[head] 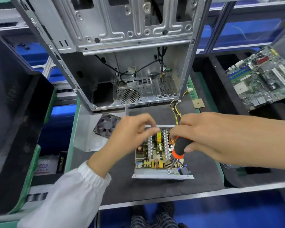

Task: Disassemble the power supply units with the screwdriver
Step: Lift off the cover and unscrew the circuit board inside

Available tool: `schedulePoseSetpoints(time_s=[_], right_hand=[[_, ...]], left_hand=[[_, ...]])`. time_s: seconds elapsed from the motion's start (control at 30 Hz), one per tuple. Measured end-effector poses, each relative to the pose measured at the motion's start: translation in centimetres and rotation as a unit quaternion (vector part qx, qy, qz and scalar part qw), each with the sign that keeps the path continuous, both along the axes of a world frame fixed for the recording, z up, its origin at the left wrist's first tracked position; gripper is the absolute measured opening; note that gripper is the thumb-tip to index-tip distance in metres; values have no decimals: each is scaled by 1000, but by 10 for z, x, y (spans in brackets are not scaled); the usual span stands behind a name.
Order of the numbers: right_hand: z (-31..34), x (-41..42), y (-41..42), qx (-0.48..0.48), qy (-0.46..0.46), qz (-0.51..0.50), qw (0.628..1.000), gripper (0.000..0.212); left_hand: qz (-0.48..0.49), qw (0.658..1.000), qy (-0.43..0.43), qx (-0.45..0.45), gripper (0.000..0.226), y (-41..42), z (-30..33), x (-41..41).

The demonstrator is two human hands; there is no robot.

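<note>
Opened power supply unit point(160, 153) lies on the dark mat point(122, 183) below the empty case point(122, 63). Right hand point(209, 137) grips the screwdriver point(179, 148), tip at a near-edge screw point(168, 171); left hand point(130, 134) hovers loosely curled, apparently holding nothing. Judged step: board screw removal; next requires steady downward pressure.

Left hand point(130, 134) loosely curled, right hand point(202, 135) gripping.

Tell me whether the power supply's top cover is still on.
No: the power supply unit lies open on the mat, its circuit board, heatsinks and coils bare beneath the screwdriver held in the right hand.
</note>
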State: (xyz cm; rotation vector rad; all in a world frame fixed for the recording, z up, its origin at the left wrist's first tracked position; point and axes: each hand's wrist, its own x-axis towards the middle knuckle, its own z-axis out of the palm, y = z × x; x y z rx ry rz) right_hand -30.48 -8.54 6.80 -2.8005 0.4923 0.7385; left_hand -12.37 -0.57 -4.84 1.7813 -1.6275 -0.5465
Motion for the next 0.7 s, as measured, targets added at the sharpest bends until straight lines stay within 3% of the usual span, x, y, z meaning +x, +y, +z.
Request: schedulePoseSetpoints(time_s=[0.17,0.37,0.7], right_hand=[[-10,-4,-7,-18,26,13,999,34],[-10,-5,-7,34,4,-32,999,28],[-4,-12,-9,13,-3,-8,1000,25]], left_hand=[[-115,990,-34,74,14,-3,-22,-28],[-106,989,-24,100,11,-3,-34,-31],[-110,989,15,100,16,-2,-35,-30]])
